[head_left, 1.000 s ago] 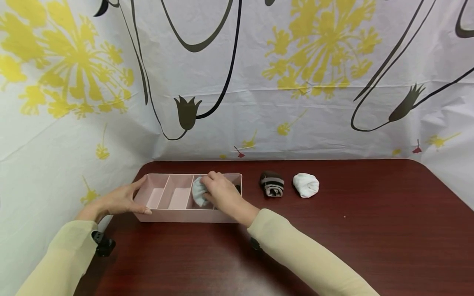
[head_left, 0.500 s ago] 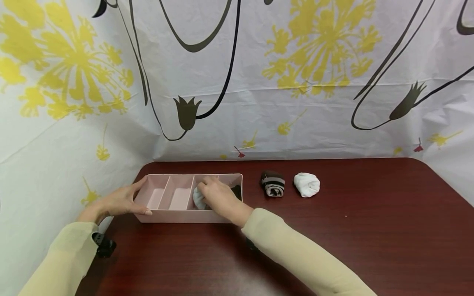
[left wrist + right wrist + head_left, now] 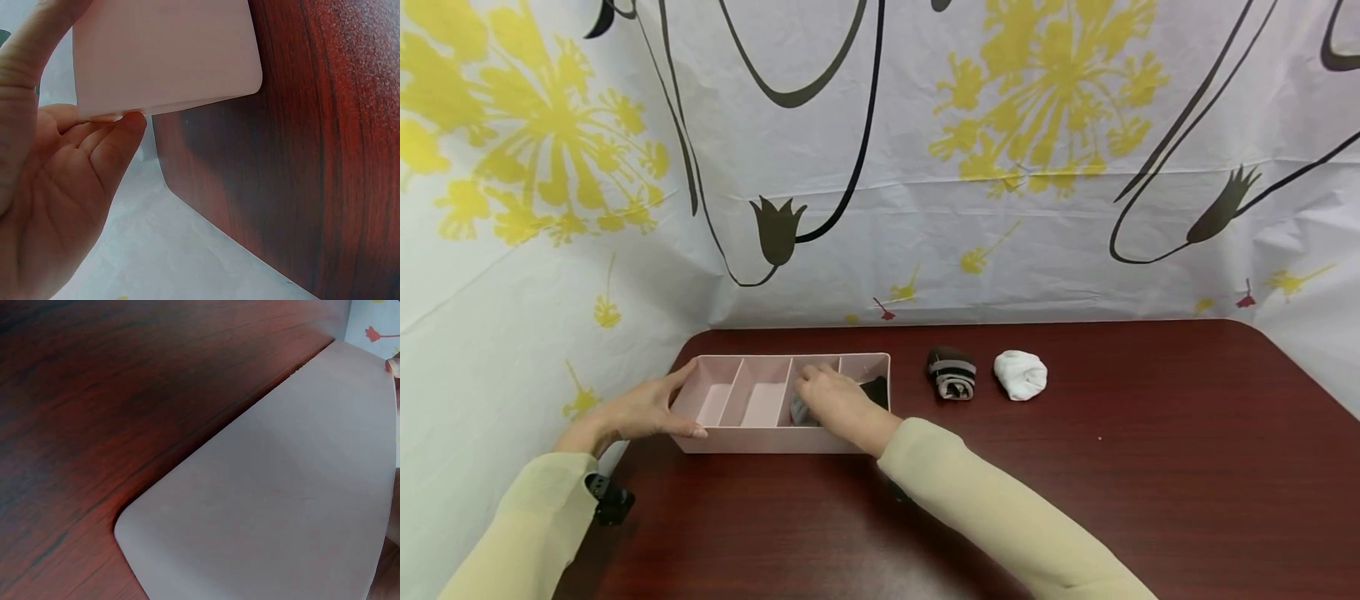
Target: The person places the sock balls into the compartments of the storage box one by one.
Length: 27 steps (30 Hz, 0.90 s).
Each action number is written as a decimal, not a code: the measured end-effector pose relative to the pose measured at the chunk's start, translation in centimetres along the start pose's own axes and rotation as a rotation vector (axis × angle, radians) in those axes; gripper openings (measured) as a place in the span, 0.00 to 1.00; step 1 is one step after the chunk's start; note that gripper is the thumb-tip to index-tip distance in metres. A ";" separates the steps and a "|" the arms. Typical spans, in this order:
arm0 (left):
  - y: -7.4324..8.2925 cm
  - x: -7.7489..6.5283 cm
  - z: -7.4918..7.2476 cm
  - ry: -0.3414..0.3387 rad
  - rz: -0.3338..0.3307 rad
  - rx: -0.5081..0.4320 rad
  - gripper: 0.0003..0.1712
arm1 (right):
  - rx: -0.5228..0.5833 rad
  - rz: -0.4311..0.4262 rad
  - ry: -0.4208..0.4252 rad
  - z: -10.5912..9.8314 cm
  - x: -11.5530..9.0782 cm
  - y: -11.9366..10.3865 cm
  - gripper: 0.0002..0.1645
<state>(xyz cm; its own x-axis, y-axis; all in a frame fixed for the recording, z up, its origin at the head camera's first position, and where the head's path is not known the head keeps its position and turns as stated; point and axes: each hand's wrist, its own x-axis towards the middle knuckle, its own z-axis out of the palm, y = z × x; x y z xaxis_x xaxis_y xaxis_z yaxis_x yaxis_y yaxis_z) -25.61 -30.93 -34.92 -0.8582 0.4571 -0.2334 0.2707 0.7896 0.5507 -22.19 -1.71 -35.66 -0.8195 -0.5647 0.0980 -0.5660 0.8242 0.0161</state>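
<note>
A pink organizer box [image 3: 767, 440] with several compartments sits at the table's left side. My left hand [image 3: 638, 409] grips its left end, thumb at the front wall and fingers at the back; the left wrist view shows the fingers at the box's edge. Down in the third compartment from the left, my right hand [image 3: 841, 406] holds a pale grey-blue rolled sock [image 3: 801, 412], mostly covered by the hand. A dark rolled sock [image 3: 877, 390] lies in the rightmost compartment, partly behind that hand. In the right wrist view the box wall hides most of the fingers.
To the right of the box lie a brown, grey and black striped rolled sock [image 3: 952, 374] and a white rolled sock [image 3: 1021, 375] on the dark red wooden table [image 3: 1120, 467]. A white curtain [image 3: 865, 150] with printed flowers hangs behind and at the left.
My right hand has lowered the pale rolled sock deeper into the third compartment and shifted slightly left, showing more of the dark sock. The left hand keeps its place on the box.
</note>
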 end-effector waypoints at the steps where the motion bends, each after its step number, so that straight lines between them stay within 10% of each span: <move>1: 0.0 0.0 0.0 0.001 -0.001 0.001 0.71 | -0.009 0.002 -0.012 0.0 0.1 0.0 0.14; 12: 0.2 0.0 0.0 -0.003 0.001 -0.007 0.71 | 0.059 -0.020 -0.021 0.5 0.3 0.5 0.16; 27: 0.0 -0.1 0.1 0.005 0.009 -0.013 0.71 | 0.501 -0.129 0.293 -0.4 -2.3 3.4 0.23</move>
<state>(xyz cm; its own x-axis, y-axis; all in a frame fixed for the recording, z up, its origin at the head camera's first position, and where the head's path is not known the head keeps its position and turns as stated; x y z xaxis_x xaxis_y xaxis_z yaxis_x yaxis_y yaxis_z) -25.52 -30.90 -34.95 -0.8578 0.4623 -0.2246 0.2729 0.7800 0.5632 -22.17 2.44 -35.41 -0.7225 -0.5651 0.3983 -0.6913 0.5888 -0.4188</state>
